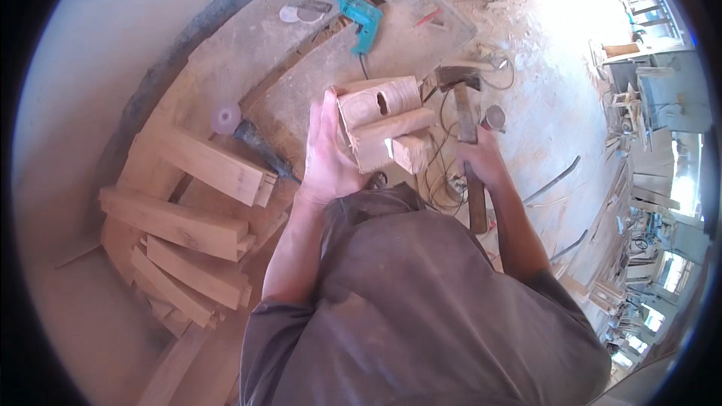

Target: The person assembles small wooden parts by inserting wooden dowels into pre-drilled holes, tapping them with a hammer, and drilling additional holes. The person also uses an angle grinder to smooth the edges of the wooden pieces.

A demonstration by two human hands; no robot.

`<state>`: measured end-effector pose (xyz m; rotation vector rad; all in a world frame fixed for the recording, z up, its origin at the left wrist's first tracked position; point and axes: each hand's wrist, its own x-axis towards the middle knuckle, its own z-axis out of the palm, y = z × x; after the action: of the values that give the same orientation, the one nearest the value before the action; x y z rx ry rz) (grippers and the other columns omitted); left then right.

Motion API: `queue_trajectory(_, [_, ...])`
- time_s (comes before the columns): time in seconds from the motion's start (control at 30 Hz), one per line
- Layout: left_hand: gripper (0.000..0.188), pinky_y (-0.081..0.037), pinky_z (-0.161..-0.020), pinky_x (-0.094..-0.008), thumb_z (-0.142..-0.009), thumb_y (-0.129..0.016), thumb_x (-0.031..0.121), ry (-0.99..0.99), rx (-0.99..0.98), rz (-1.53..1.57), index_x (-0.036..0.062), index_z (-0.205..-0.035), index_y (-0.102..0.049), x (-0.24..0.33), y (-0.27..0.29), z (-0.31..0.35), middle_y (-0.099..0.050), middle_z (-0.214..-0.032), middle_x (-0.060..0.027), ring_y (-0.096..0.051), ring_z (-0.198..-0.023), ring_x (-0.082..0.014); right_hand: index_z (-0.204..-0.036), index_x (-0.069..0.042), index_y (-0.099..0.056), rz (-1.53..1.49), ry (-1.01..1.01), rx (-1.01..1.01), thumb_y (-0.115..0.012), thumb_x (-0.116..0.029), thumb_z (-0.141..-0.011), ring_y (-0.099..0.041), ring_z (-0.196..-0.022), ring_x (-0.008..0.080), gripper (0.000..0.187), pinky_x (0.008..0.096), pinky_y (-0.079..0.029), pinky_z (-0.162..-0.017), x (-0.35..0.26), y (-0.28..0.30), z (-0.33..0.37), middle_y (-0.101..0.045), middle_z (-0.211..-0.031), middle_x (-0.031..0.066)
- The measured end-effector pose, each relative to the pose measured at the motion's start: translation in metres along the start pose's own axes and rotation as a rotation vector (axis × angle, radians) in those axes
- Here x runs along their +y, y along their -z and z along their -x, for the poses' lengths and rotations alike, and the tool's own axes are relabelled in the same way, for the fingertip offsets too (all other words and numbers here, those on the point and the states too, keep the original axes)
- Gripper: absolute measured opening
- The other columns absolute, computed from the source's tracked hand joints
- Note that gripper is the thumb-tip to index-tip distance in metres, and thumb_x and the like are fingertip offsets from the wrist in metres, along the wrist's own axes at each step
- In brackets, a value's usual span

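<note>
My left hand (329,158) is closed on the left side of a pale wooden workpiece (366,109), holding it up in front of my chest. A dark slot-shaped hole shows in its upper face. A short wood stub (411,153) sticks out at its lower right. To the right, my right hand (483,158) grips the wooden handle of a hammer (466,109). The dark metal head is at the top, close to the workpiece's upper right corner but apart from it in this view. Part of the left fingers is hidden behind the wood.
A teal power drill (359,19) lies on the dusty work surface ahead. An angle grinder (259,143) with a pinkish disc rests at the left. Several tenoned wood pieces (177,222) are piled nearer on the left. Cables (444,143) run behind the hammer. Scrap lies on the floor at right.
</note>
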<state>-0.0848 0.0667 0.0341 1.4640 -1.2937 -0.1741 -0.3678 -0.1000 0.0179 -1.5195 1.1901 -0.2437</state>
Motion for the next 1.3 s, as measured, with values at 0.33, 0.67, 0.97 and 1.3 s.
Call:
queue_trajectory(0.33, [0.115, -0.044, -0.108, -0.0513, -0.066, -0.089, 0.020, 0.010, -0.018, -0.044, -0.0045, -0.157, -0.024, -0.001, -0.001, 0.046, -0.048, -0.144, -0.0271, -0.051, -0.127, -0.0437, -0.068, -0.005, -0.067, -0.094, 0.069, -0.388, -0.064, -0.026, -0.092, -0.062, -0.054, 0.0170, 0.032, 0.0320, -0.046, -0.051, 0.073, -0.025, -0.178, -0.064, -0.061, 0.0074])
queue_trajectory(0.67, [0.118, -0.042, -0.111, -0.0513, -0.067, -0.089, 0.019, 0.034, -0.025, 0.045, 0.0025, -0.162, -0.021, 0.005, -0.017, 0.035, -0.047, -0.147, -0.0255, -0.049, -0.132, -0.0414, -0.091, -0.002, -0.069, 0.251, -0.005, 0.036, -0.069, -0.024, -0.092, -0.069, -0.073, 0.0209, 0.021, 0.0360, -0.055, -0.065, 0.152, -0.089, -0.225, -0.070, -0.085, 0.0115])
queue_trajectory(0.97, [0.118, -0.045, -0.112, -0.0499, -0.074, -0.088, 0.037, 0.058, -0.047, 0.096, 0.0142, -0.166, -0.017, -0.007, -0.010, 0.045, -0.037, -0.153, -0.0233, -0.048, -0.136, -0.0364, -0.132, 0.000, -0.062, -1.003, -0.488, -0.472, -0.048, -0.032, -0.107, -0.073, -0.103, 0.0275, 0.042, 0.0390, -0.059, -0.092, 0.039, -0.134, -0.056, -0.074, -0.114, 0.0131])
queue_trajectory(1.3, [0.110, -0.043, -0.110, -0.0540, -0.077, -0.086, 0.026, -0.167, -0.032, -0.173, -0.0042, -0.161, -0.022, 0.003, 0.006, 0.022, -0.046, -0.147, -0.0321, -0.051, -0.131, -0.0471, -0.139, 0.003, -0.058, -1.048, 0.047, -0.670, -0.050, -0.031, -0.107, -0.071, -0.114, 0.0242, 0.047, 0.0398, -0.059, -0.096, -0.008, -0.145, -0.050, -0.069, -0.130, 0.0151])
